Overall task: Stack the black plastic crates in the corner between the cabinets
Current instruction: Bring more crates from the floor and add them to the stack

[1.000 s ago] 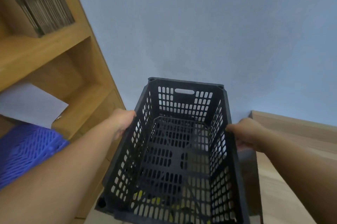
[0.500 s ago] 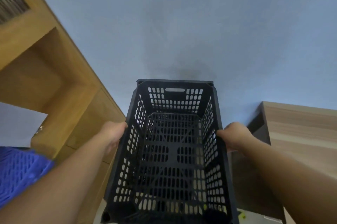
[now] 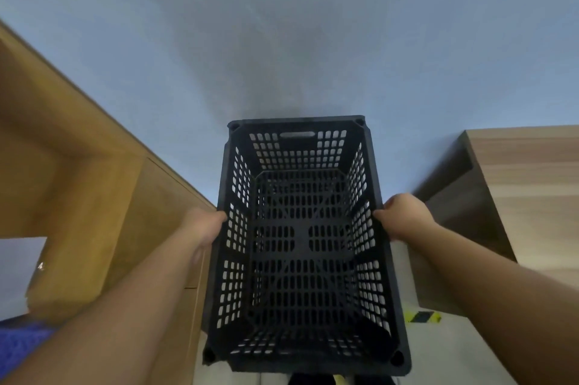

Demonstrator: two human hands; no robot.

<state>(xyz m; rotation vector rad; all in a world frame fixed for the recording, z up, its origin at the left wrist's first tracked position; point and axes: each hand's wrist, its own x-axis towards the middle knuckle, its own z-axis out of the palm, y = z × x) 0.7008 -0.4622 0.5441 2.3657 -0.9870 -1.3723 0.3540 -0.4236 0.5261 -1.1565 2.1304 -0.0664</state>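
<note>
A black perforated plastic crate [image 3: 302, 246] fills the middle of the head view, its open top facing me, and it is empty. My left hand [image 3: 203, 228] grips its left long rim, and my right hand [image 3: 404, 217] grips the right long rim. The crate hangs in the gap between a tall wooden cabinet [image 3: 94, 196] on the left and a lower wooden cabinet [image 3: 517, 196] on the right, its far end close to the blue-grey wall [image 3: 297, 39]. Whether anything lies under it is hidden by its base.
A blue crate [image 3: 18, 344] shows at the lower left edge. Pale floor with a yellow-and-black tape mark [image 3: 421, 317] lies right of the crate. The gap between the cabinets is only somewhat wider than the crate.
The view has tilted down and the crate has moved forward and lower between the cabinets. The floor and tape mark have come into sight. Both hands keep their grip on the rims.
</note>
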